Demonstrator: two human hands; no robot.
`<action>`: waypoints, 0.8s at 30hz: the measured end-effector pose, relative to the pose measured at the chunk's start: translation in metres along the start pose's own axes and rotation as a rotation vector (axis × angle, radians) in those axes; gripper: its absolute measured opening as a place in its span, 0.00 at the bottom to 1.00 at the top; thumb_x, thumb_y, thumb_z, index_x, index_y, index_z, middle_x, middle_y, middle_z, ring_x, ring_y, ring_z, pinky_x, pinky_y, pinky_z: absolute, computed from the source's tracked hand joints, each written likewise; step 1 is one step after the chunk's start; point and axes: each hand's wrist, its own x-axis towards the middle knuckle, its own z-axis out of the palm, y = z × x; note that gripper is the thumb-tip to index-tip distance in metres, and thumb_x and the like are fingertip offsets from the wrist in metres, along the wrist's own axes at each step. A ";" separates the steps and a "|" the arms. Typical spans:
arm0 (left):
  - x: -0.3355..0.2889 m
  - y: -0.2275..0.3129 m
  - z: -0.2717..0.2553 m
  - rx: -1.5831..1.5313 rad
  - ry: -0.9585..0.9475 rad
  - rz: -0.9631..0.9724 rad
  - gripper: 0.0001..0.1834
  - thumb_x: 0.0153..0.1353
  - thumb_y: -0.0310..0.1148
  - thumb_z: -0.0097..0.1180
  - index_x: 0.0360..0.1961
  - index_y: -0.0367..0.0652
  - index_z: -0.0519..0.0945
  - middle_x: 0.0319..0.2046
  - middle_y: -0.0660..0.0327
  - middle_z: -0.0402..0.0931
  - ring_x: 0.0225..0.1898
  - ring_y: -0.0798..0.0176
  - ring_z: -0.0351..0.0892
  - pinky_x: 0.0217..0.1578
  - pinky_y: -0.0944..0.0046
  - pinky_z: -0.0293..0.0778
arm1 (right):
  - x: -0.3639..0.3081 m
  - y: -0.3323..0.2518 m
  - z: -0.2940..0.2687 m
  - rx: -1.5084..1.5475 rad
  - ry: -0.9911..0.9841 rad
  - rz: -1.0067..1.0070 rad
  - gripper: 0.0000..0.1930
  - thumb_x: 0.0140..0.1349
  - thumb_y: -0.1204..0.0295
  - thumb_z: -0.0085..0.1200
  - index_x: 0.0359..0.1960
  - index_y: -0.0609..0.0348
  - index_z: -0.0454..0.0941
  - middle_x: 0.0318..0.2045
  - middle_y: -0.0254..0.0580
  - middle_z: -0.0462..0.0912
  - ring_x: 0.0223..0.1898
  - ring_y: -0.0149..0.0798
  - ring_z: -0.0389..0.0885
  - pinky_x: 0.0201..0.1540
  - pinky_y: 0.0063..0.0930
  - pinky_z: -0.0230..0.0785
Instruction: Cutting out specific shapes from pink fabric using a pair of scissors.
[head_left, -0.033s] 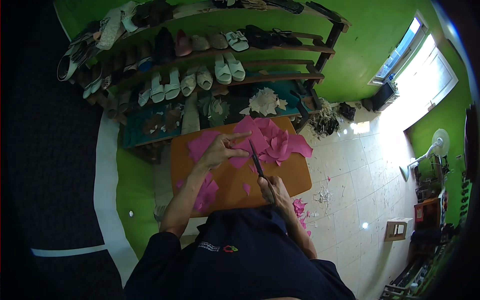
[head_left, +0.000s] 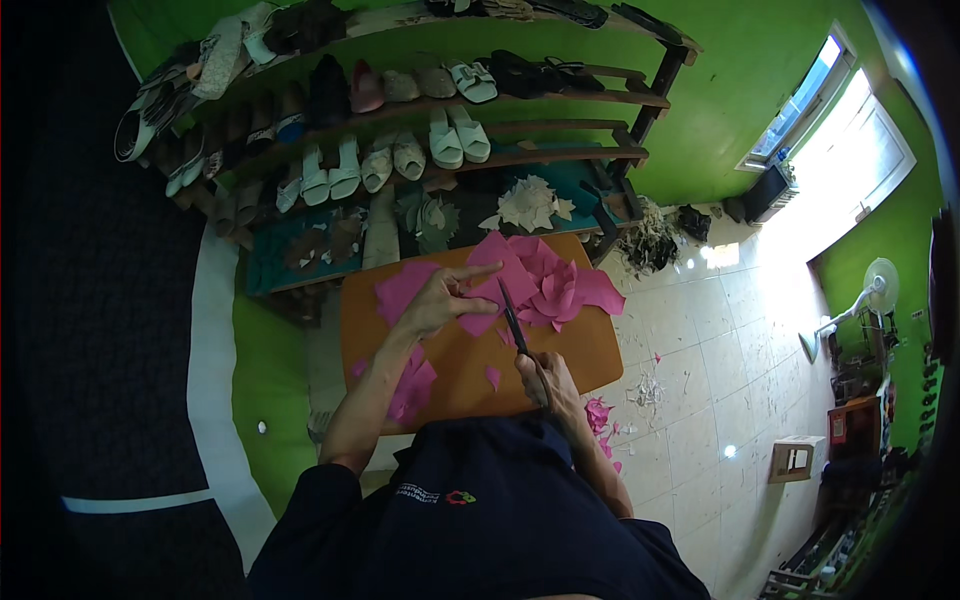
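Observation:
My left hand (head_left: 432, 303) grips a pink sheet (head_left: 495, 250), with its index finger and thumb stretched over the sheet toward the right. Whether the material is leather, felt or paper I cannot tell. In my right hand (head_left: 552, 380) is a pair of dark scissors (head_left: 515, 330), its blades pointing away from me and up against the sheet's right side. Beyond the blades lies a heap of curled pink cut pieces (head_left: 553, 285). More pink pieces (head_left: 410, 392) rest by my left forearm, and a small pink scrap (head_left: 493, 378) lies between my arms.
Everything pink is on an orange-brown table (head_left: 455, 365) with rounded corners. Behind it stands a wooden rack (head_left: 640, 98) of shoes and sandals, with cut scraps on its lowest shelf. Pink offcuts (head_left: 600, 415) and pale shreds (head_left: 648, 390) litter the tiled floor to the right.

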 end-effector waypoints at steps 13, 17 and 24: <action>0.001 0.000 0.008 -0.385 0.021 -0.025 0.28 0.57 0.17 0.62 0.59 0.48 0.79 0.35 0.73 0.78 0.34 0.82 0.75 0.34 0.80 0.69 | -0.009 -0.009 0.000 0.162 -0.046 0.081 0.33 0.58 0.37 0.58 0.17 0.55 0.65 0.12 0.25 0.62 0.14 0.22 0.61 0.16 0.24 0.55; -0.001 -0.002 0.017 -0.294 0.062 0.062 0.32 0.55 0.19 0.66 0.62 0.49 0.77 0.30 0.76 0.72 0.27 0.83 0.67 0.29 0.79 0.62 | -0.006 -0.007 0.004 0.169 -0.054 0.062 0.33 0.59 0.36 0.56 0.18 0.54 0.65 0.13 0.26 0.62 0.14 0.22 0.62 0.16 0.22 0.56; -0.004 -0.001 0.030 -0.368 0.079 0.024 0.37 0.55 0.15 0.64 0.66 0.50 0.72 0.30 0.74 0.74 0.31 0.81 0.73 0.39 0.78 0.73 | -0.002 -0.015 0.007 0.289 -0.110 0.005 0.30 0.63 0.38 0.53 0.23 0.53 0.66 0.16 0.26 0.64 0.14 0.23 0.62 0.16 0.22 0.56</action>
